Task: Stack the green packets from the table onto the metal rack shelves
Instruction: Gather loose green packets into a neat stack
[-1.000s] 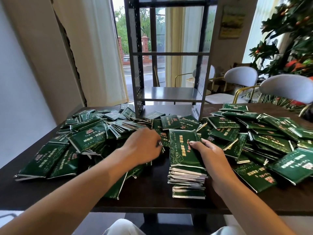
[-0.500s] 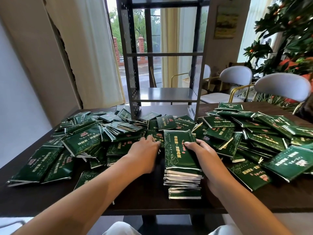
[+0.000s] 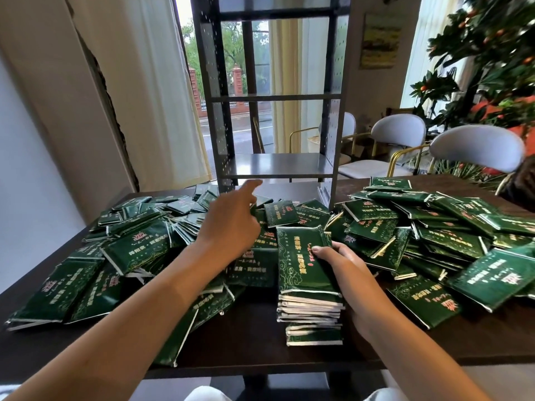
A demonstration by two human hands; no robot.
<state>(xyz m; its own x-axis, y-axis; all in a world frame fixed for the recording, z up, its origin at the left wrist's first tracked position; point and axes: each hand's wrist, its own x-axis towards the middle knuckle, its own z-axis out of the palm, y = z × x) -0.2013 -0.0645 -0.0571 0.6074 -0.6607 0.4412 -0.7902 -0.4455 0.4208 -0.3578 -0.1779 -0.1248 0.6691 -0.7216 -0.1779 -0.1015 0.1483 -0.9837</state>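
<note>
The right hand (image 3: 344, 264) braces a tall neat pile of glossy dark-green foil packets (image 3: 307, 273) at the near edge of the dark wooden desk (image 3: 249, 337), thumb on top, fingers curled round its side. Left of that pile, the left hand (image 3: 231, 224) reaches forward, forefinger extended, its grip hidden. Loose packets lie just beyond it, long axes pointing all ways; the grey metal rack (image 3: 275, 166) stands behind the pile, shelves bare.
</note>
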